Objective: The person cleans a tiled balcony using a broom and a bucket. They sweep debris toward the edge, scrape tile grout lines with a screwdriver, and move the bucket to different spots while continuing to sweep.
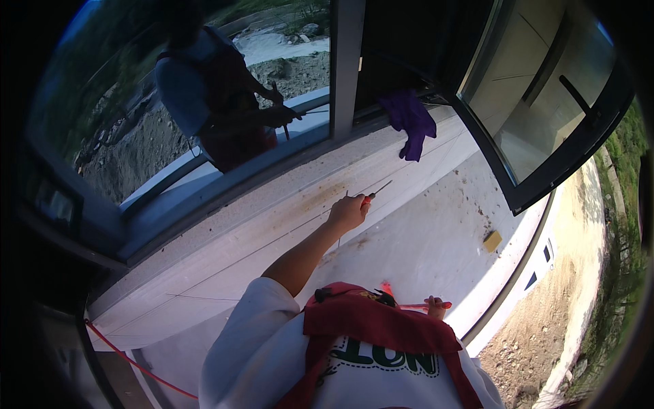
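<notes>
My left hand (349,212) is closed around the red handle of a screwdriver-like tool (380,189). Its thin metal shaft points up and right, over the white ledge below the window. Lower right, beyond the burgundy apron (378,317), my right hand (436,308) grips a red rod-like handle (446,305); the apron hides part of this tool, and its kind is unclear. A purple cloth (411,122) hangs over the window sill, ahead of my left hand. A yellow sponge or block (492,241) lies on the pale surface at right.
A fixed window pane (286,61) at upper left reflects a person holding tools. An open dark-framed casement (521,199) juts out at upper right. Dirt specks mark the pale surface. A curved edge runs along the right, with bare ground beyond. A red cord (138,364) stretches at lower left.
</notes>
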The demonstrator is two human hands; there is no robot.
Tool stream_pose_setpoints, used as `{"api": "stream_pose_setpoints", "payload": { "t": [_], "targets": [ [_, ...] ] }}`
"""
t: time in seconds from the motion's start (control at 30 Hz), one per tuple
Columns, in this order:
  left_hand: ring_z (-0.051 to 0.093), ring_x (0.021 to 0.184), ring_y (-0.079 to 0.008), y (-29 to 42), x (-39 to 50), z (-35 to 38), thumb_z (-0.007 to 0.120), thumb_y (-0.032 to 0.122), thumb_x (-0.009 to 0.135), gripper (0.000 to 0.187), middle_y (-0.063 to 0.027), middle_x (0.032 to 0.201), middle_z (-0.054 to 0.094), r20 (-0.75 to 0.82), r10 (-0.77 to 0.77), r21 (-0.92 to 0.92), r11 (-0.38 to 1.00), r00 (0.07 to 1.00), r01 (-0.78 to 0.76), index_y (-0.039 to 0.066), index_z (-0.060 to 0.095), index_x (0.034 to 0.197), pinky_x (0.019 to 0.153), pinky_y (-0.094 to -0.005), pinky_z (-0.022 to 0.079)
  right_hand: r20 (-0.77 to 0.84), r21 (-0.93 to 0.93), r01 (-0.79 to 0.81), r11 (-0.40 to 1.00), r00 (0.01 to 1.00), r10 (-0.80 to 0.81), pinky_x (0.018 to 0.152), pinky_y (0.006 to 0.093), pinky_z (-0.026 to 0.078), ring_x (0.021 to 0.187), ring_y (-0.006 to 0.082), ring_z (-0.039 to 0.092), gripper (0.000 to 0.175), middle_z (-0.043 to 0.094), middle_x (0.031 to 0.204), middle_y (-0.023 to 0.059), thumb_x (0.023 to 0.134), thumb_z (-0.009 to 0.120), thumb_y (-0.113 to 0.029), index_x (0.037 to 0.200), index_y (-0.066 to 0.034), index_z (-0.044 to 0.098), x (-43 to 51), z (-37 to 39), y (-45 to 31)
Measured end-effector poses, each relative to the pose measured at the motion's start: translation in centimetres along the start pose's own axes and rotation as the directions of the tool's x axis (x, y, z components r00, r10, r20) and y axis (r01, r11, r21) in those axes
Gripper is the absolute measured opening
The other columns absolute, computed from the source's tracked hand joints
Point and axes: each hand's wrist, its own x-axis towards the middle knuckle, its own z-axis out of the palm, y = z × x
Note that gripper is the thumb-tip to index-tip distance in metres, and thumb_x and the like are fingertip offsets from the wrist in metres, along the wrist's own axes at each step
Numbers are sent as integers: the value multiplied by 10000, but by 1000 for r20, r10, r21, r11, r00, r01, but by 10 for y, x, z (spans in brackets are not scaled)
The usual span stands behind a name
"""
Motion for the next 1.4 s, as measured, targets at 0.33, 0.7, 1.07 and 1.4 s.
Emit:
{"api": "stream_pose_setpoints", "payload": {
  "t": [0.33, 0.7, 1.07, 1.4],
  "targets": [
    [594, 629, -176, -65, -111, -72, 635, 247, 827, 264, -92, 734, 655, -39, -228, -387, 901, 973, 196, 35, 658, 982, 586, -310, 459, -67, 1, -24, 1000, 997, 24, 690, 348, 471, 701, 174, 576, 278, 651, 763, 76, 865, 570, -268, 756, -14, 605, 48, -18, 76],
    [575, 533, -286, -113, -322, -162, 583, 247, 863, 263, -173, 623, 592, -642, -716, -435, 634, 273, 639, -13, 614, 881, 520, -349, 446, 195, -83, 165, 983, 970, -146, 683, 329, 461, 692, 168, 580, 278, 667, 785, 108, 861, 577, -247, 781, 17, 611, 105, 18, 47],
    [561, 533, -291, -88, -297, -132, 611, 230, 851, 251, -187, 633, 576, -615, -609, -408, 789, 501, 459, 3, 611, 957, 520, -342, 435, 402, -359, 263, 896, 909, -106, 655, 323, 477, 680, 179, 604, 275, 656, 745, 96, 781, 620, -264, 776, 11, 633, 84, 81, -22],
    [598, 584, -377, -128, -273, -158, 555, 276, 853, 233, -187, 635, 606, -602, -574, -92, 741, 555, 665, 45, 585, 835, 529, -456, 478, 303, -399, 112, 910, 953, 16, 633, 325, 485, 636, 168, 598, 239, 635, 675, 75, 755, 626, -249, 747, -10, 627, 78, 86, 8]
  ]
}}
